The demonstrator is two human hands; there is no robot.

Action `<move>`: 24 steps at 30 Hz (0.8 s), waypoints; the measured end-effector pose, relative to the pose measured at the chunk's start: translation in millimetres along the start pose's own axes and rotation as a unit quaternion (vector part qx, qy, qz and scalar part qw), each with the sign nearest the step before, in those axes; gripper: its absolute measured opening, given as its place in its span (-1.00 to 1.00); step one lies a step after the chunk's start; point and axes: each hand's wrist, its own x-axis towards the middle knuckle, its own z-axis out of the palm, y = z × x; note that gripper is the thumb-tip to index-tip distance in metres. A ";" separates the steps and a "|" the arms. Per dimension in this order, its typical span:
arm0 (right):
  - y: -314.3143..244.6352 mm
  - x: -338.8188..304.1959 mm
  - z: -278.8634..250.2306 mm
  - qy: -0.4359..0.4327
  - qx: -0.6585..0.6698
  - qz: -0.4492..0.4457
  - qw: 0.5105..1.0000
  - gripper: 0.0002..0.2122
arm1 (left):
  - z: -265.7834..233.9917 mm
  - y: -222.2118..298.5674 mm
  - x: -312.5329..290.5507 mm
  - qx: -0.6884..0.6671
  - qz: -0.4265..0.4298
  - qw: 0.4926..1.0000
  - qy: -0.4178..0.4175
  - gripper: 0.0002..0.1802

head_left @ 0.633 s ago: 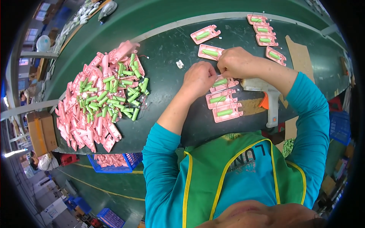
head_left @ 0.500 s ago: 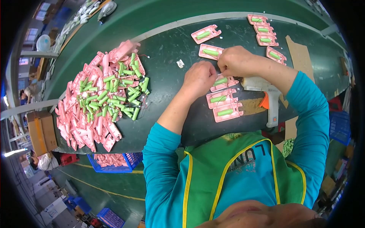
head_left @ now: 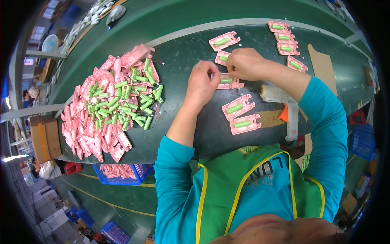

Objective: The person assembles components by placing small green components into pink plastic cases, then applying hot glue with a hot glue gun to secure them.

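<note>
A pink plastic shell half (head_left: 235,85) with a green cylindrical battery (head_left: 226,81) in it lies under both my hands. My left hand (head_left: 202,83) is closed at the shell's left end, thumb and forefinger pinching its edge. From the right, my right hand (head_left: 246,65) reaches over the shell's upper edge, fingertips pressed together; whatever they grip is too small or hidden. Just beyond is another shell with a battery (head_left: 222,58), partly covered by my right hand. Two more filled shells (head_left: 245,124) lie nearer my body.
A large heap of pink shells and green batteries (head_left: 109,105) covers the table's left. A glue gun (head_left: 291,118) with an orange trigger lies right, by brown cardboard (head_left: 270,116). Several filled shells (head_left: 286,49) line the far right; another shell (head_left: 231,39) lies at the back.
The shell under my hands has moved left and away from the two nearer shells, widening the gap. Both hands have shifted left with it.
</note>
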 end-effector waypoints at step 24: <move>-42.1 14.6 -25.6 0.220 -0.131 -0.251 0.933 -0.91 | -58.0 13.5 -4.1 0.070 0.072 0.992 0.081 -0.84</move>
